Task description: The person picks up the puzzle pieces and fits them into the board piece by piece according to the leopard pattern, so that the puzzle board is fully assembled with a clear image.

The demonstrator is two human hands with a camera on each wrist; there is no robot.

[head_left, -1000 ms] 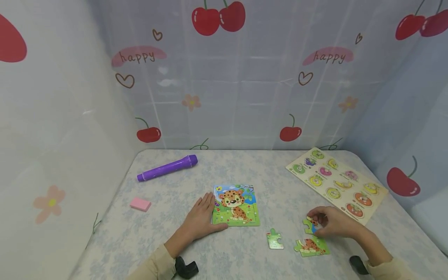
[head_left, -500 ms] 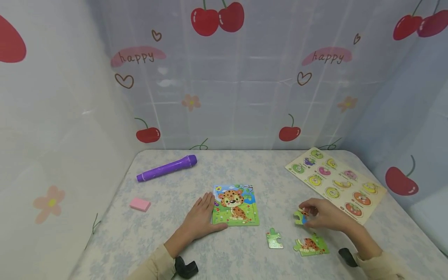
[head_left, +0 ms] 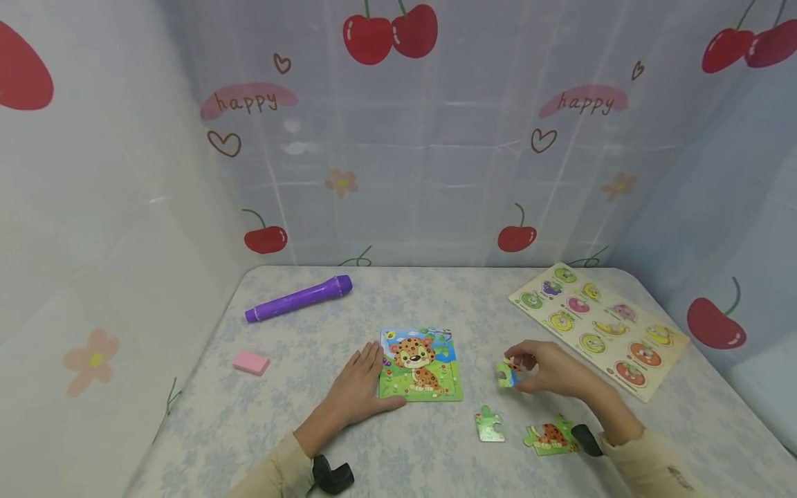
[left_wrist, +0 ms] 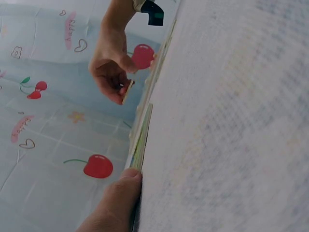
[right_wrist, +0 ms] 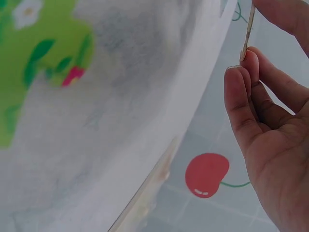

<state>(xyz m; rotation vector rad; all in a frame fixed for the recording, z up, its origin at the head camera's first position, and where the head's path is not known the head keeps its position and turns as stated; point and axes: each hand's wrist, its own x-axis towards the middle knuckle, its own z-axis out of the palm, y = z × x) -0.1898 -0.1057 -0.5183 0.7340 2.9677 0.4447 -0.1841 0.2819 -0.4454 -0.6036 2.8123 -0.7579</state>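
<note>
My left hand [head_left: 356, 386] lies flat with straight fingers along the left edge of a square leopard puzzle board [head_left: 429, 377], its thumb at the lower corner. In the left wrist view that thumb [left_wrist: 118, 198] touches the board's edge. Right of the board, my right hand [head_left: 554, 370] pinches a small puzzle piece [head_left: 504, 375] with blue, green and spotted orange on it. The right wrist view shows this piece [right_wrist: 248, 36] edge-on between thumb and fingers, above the table. Below lie a green puzzle piece [head_left: 488, 425] and a joined-looking spotted piece [head_left: 551, 437], partly behind the wrist camera.
A purple toy microphone [head_left: 299, 299] lies at the back left, with a pink block [head_left: 251, 362] in front of it. A fruit-picture board [head_left: 598, 328] slants across the back right. Printed curtains [head_left: 423, 138] enclose the table [head_left: 436, 297].
My right hand has lifted the blue-and-spotted piece from just behind the spotted piece and carried it left toward the leopard board. The left hand has stayed in place.
</note>
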